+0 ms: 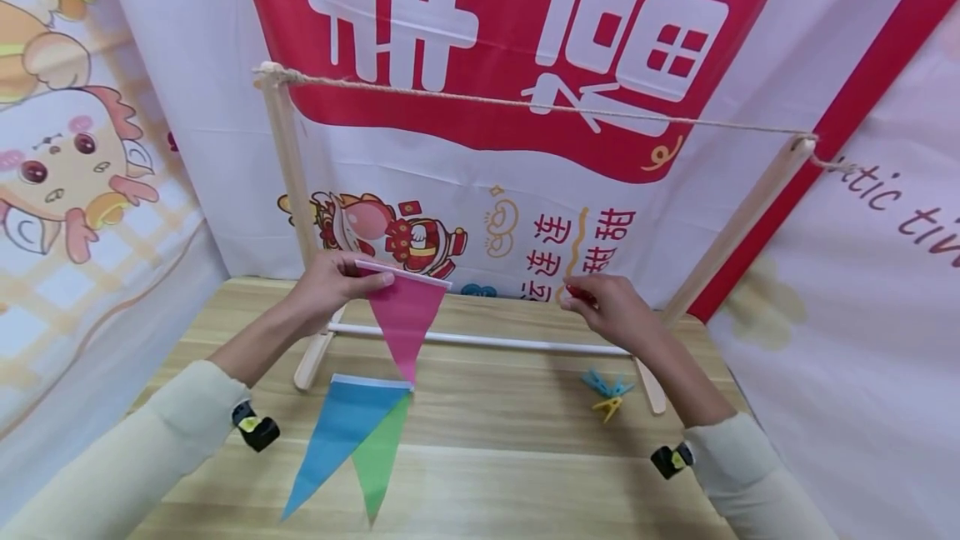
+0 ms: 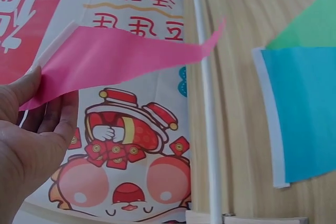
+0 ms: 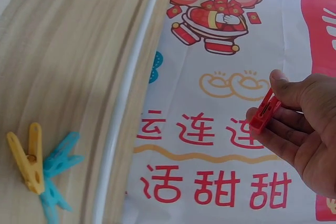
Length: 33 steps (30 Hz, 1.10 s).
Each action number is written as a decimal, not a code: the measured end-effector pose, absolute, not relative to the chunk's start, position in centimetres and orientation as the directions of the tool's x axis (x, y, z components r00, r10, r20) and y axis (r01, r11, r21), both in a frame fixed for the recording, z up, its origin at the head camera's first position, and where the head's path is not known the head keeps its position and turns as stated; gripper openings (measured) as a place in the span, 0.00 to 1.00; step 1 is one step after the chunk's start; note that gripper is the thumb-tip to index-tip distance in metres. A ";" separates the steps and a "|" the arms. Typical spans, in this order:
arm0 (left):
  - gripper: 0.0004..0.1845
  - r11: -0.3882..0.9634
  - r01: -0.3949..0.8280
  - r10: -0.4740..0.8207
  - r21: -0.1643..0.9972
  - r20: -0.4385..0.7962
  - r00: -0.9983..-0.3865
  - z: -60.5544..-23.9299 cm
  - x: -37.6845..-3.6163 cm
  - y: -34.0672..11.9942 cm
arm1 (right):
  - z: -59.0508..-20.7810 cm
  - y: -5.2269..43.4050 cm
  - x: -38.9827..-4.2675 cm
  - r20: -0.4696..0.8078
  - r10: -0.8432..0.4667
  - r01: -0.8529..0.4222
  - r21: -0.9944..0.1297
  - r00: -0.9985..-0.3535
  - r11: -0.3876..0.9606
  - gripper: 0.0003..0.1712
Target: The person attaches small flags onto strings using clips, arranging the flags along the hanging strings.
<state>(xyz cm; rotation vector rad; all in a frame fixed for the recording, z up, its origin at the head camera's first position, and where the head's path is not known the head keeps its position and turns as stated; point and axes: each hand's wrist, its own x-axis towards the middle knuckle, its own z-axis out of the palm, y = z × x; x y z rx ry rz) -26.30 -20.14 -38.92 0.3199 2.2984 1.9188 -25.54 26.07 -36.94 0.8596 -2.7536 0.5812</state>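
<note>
Pink flag (image 1: 405,315) pinched in left hand (image 1: 330,283) grip; right hand (image 1: 611,307) (thumb curled) grips red clothespin (image 3: 264,113).

A light wooden worktop (image 1: 525,448) with a plank grain carries everything. On it stands a pale wooden frame (image 1: 315,357) with a white crossbar (image 1: 487,341) just below both hands' fingers. A blue triangular flag (image 1: 341,432) overlapping a green one (image 1: 382,457) lies below the left fingers. Blue and yellow plastic clothespins (image 1: 611,394) lie clustered below the right fingers.
</note>
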 end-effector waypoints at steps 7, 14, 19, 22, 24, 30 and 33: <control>0.14 0.093 0.071 0.190 0.993 0.052 -0.980 -37.6 -26.7 -20.2 | -35.4 25.7 -25.6 0.321 -0.487 -0.576 -0.314 -0.812 0.754 0.15; 0.05 0.012 0.050 0.124 0.999 0.048 -0.991 -37.0 -27.0 -19.9 | -34.0 25.4 -26.0 0.335 -0.482 -0.576 -0.293 -0.809 0.763 0.15; 0.04 -0.039 0.052 0.090 0.998 0.056 -0.994 -36.4 -27.1 -19.7 | -33.1 25.2 -26.1 0.337 -0.464 -0.562 -0.316 -0.819 0.764 0.16; 0.05 -0.050 0.067 0.081 0.997 0.071 -0.994 -36.1 -27.1 -19.6 | -32.7 25.2 -26.2 0.334 -0.457 -0.556 -0.326 -0.824 0.764 0.16; 0.06 -0.067 0.082 0.081 0.994 0.087 -0.993 -36.0 -27.1 -19.6 | -32.5 25.2 -26.2 0.337 -0.461 -0.561 -0.325 -0.821 0.761 0.16; 0.06 -0.146 0.117 0.079 0.982 0.129 -0.988 -35.3 -27.3 -19.3 | -31.6 25.2 -26.1 0.353 -0.476 -0.580 -0.308 -0.806 0.754 0.17; 0.06 -0.157 0.123 0.068 0.980 0.135 -0.989 -34.9 -27.4 -19.3 | -31.1 25.2 -26.1 0.359 -0.475 -0.580 -0.297 -0.804 0.758 0.17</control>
